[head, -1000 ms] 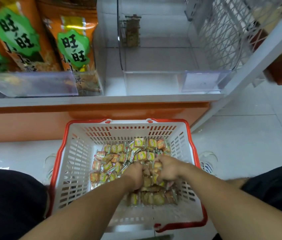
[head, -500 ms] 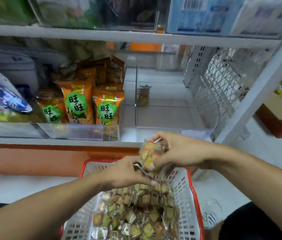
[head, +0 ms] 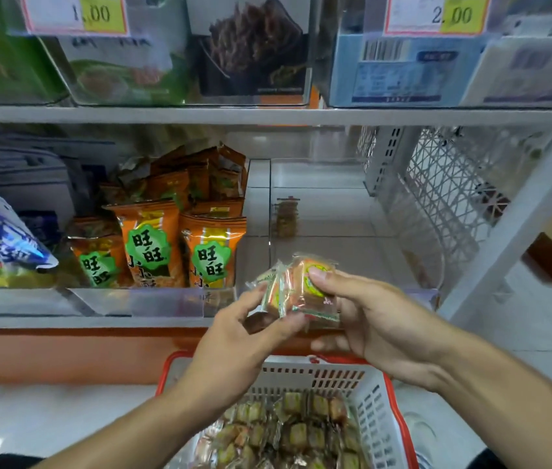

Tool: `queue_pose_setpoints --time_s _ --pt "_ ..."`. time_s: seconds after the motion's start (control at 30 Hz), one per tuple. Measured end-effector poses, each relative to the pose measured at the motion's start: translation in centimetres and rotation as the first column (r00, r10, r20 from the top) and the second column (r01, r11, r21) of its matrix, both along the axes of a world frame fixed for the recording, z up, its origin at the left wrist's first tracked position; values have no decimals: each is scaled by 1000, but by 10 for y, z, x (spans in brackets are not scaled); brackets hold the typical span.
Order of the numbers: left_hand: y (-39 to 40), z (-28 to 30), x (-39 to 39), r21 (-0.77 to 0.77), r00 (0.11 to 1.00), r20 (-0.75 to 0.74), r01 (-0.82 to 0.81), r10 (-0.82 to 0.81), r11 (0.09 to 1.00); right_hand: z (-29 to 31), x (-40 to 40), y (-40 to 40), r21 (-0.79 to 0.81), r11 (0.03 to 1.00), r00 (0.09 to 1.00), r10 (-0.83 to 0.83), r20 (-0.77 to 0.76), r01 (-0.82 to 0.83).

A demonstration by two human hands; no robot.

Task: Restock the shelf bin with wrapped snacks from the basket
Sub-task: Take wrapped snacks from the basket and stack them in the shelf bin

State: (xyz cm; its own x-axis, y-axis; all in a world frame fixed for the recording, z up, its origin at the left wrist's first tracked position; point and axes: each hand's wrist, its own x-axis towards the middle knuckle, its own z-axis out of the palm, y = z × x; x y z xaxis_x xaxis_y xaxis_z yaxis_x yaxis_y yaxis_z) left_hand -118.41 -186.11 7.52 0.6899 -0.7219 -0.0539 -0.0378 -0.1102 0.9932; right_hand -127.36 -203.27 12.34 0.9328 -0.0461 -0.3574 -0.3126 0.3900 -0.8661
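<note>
Store shelving unit (head: 267,115) fills the view — white boards, clear acrylic fronts, price tags up top. The lower shelf is split into compartments; the right one, the shelf bin (head: 328,245), has a clear front lip and looks nearly bare, with only a small stack of something at the back, too blurred to name. That gap is presumably why the snacks are headed there. The white wire side panel (head: 443,198) closes the bin's right end.

Left of the bin: orange snack bags (head: 179,245) standing upright in rows, facing out. Further left, a blue-and-white bag (head: 0,242), leaning.

On the floor just below the shelf edge sits the red-rimmed white basket (head: 372,397), parked directly under the bin, likely to keep the lift short. It holds a heap of small wrapped snacks (head: 288,431), many left, so restocking looks early.

Both hands are raised above the basket, in front of the bin's front lip. The right hand (head: 372,319) grips a bunch of wrapped snacks (head: 305,286) — thumb on top, fingers curled beneath. The left hand (head: 234,336) pinches the same bunch from its left side, fingers closed on the wrappers, seemingly steadying loose pieces so none drop. The bunch is held level with the lip, not yet inside the bin.
</note>
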Motion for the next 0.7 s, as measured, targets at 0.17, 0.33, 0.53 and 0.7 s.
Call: queue_pose_setpoints --time_s 0.17,0.33,0.53,0.7 --pt "5 -6 3 -101 990 -141 -1 -13 995 -4 -2 2 -54 995 996 -85 -5 84" --pt "7 -13 6 -169 952 -307 -44 -10 985 -4 -2 8 17 979 979 -204 1 204" --pt "5 -11 8 -200 935 -353 -91 15 976 -7 2 10 18 954 951 -301 65 300" --pt "6 -12 8 -156 907 -416 -138 62 978 -5 -6 8 -507 734 844 -169 509 453"
